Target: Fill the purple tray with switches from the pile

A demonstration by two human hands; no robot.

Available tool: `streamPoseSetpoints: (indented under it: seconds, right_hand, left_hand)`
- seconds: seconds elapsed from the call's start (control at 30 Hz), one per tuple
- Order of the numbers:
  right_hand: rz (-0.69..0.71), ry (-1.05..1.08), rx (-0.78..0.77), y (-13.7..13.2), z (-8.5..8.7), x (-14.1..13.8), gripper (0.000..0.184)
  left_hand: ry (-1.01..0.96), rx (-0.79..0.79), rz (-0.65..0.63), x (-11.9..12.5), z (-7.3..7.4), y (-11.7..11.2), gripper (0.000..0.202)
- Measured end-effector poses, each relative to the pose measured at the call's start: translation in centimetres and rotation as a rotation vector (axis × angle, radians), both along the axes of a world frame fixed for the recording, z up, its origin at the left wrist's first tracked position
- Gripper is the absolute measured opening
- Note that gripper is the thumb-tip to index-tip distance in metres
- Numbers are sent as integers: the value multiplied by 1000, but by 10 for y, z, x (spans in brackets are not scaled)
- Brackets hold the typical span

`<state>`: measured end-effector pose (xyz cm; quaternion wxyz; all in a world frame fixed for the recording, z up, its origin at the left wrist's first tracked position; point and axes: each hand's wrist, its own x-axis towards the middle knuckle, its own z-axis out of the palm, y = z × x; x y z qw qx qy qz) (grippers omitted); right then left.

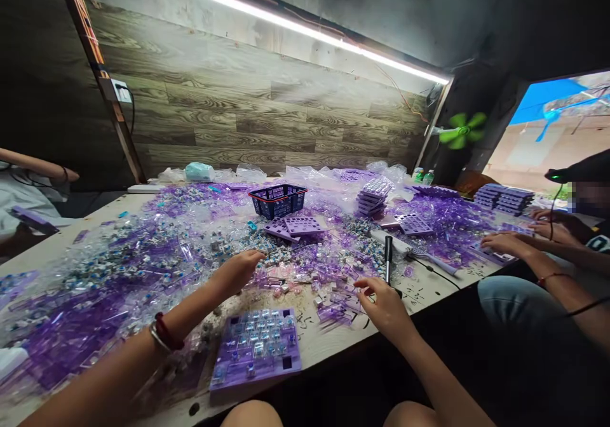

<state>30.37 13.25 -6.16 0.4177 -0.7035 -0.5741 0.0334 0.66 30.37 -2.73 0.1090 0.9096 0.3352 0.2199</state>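
Two hands: both over the table (312,351), beyond the purple board (267,371), one on each side of its middle.
Purple board: flat at the table's near edge, the landmark for every place given here; clear pieces (258,349) stand in rows over much of it.
Left hand (245,265): straight beyond the board, fingers close together and pointing right, at the edge of the small parts (281,255); cannot tell whether the fingertips have hold of one.
Right hand (381,300): right of the board and beyond it, fingers loosely curled, a gap showing behind thumb and forefinger; cannot tell whether they pinch anything.
Clear purple strips (336,312): scattered right of the board, near the right hand.
Black-handled tool (389,249): upright, farther right of the board, just behind the right hand.
Purple plates (305,225): well beyond the board, overlapping.
Dark basket (281,206): farther beyond the board, behind those plates.
Co-worker's hand (505,244): far right of the board.
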Motion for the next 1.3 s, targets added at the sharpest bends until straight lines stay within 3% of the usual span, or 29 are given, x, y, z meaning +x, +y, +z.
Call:
streamPoseSetpoints:
  seconds: [0.1,0.2,0.3,0.37,0.57,0.77,0.97,1.2,1.3]
  right_hand:
    - [21,2,-4,5,3,-9,22]
    - [39,11,-21,12,5,-9,23]
    - [-14,8,-38,18,3,-3,26]
    - [-61,-1,-58,20,-1,1,27]
    - [-147,-71,-99,29,-7,-2,34]
    - [-204,-161,-197,53,-7,-17,48]
    - [-55,-227,-341,62,-10,-56,51]
    - [38,-305,-385,60,3,-94,59]
    - [164,-333,-370,58,5,-102,57]
  left_hand:
    - [67,46,-90,3,5,-33,28]
    - [195,106,-335,4,3,-74,29]
    - [302,98,-500,-1,-5,-106,52]
    - [327,76,-528,-5,-11,-116,61]
    - [223,60,-500,-7,-19,-117,57]
    - [261,104,-483,-8,-18,-121,53]
    - [259,156,-490,-9,-19,-121,50]
    - [275,225,-489,-9,-17,-122,51]
    - [277,269,-488,-9,-14,-124,49]
